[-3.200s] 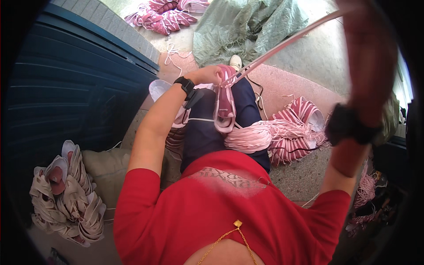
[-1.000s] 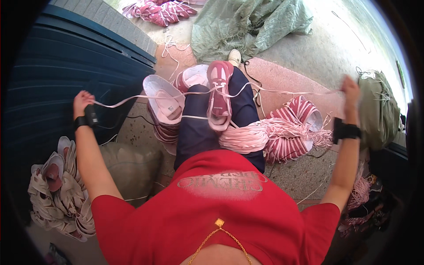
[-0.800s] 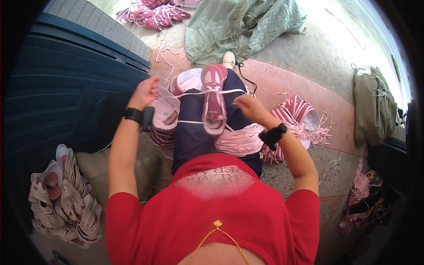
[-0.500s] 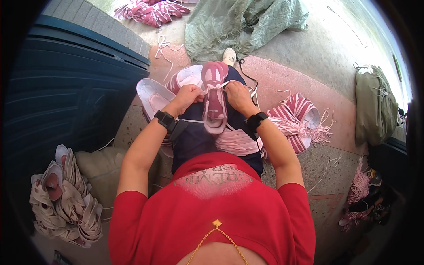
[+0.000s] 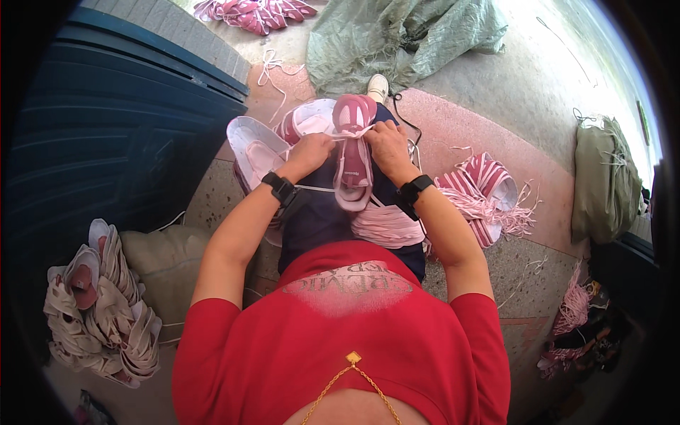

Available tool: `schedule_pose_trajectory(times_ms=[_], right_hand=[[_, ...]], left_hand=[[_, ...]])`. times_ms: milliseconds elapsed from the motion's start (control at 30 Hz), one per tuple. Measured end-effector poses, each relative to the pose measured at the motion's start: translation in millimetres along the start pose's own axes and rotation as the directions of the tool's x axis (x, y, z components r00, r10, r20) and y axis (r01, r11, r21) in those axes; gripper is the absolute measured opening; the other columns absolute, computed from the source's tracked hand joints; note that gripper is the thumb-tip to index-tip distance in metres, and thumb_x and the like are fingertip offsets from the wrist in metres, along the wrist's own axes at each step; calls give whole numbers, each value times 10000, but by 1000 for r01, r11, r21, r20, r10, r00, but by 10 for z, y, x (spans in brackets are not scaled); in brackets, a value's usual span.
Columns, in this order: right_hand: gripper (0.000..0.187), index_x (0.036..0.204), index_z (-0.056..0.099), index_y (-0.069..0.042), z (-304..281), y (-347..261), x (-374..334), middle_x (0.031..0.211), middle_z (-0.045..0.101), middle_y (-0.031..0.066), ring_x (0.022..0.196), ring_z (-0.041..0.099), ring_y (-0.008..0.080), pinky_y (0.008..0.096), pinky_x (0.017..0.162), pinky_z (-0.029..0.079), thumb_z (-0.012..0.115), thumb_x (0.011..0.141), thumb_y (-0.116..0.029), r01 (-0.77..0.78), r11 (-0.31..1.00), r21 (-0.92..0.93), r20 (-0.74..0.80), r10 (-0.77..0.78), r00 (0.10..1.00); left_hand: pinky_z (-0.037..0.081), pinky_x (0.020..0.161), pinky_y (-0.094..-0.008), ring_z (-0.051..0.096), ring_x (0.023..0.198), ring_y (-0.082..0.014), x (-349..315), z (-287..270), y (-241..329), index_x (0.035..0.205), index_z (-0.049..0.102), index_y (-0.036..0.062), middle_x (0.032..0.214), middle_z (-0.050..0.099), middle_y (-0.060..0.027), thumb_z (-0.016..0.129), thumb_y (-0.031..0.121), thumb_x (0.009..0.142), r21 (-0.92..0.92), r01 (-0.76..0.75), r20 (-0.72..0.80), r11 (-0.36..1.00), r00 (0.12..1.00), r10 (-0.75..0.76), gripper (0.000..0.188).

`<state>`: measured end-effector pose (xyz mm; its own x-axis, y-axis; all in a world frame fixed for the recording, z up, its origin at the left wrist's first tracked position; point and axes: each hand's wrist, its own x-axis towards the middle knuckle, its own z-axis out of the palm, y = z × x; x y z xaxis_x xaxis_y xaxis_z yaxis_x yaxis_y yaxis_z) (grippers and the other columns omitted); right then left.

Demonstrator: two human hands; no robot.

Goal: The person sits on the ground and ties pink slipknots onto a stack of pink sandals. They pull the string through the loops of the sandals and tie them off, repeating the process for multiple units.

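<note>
On my lap lies a pink and maroon shoe upper, its toe end pointing away from me. A white lace runs across it, crossing near its middle. My left hand is closed on the lace on the left side of the upper. On the other side, my right hand pinches the lace close to the crossing. A bundle of pale pink laces rests on my thigh below the upper. Left of my hands are more shoe uppers with pale linings.
Striped pink uppers with laces lie to the right. A pile of beige uppers sits at lower left beside a stuffed sack. A blue door stands left, a green woven sheet ahead, and an olive sack far right.
My hands keep hold of the lace, and its crossing now looks drawn closer to the upper. The whole view has shifted slightly.
</note>
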<state>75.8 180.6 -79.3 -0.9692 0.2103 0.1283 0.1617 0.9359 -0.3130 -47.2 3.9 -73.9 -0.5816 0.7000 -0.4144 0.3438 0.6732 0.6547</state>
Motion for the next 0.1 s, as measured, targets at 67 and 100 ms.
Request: schedule_pose_trajectory(times_ms=[67, 100], right_hand=[[146, 911, 664, -169, 4, -23, -21, 852, 580, 10, 937, 525, 203, 415, 822, 365, 621, 771, -167, -130, 988, 83, 28, 128, 991], [146, 911, 664, -169, 9, -38, -10, 852, 580, 10, 937, 525, 203, 415, 822, 365, 621, 771, -167, -124, 989, 83, 29, 122, 992]], left_hand=[[462, 726, -419, 629, 787, -303, 108, -1, -9, 999, 647, 68, 776, 641, -167, 522, 255, 841, 86, -26, -119, 996, 992, 36, 275], [474, 678, -378, 647, 709, -230, 128, 24, -30, 1068, 618, 46, 691, 644, -116, 526, 245, 852, 124, -74, -232, 990, 967, 101, 308]])
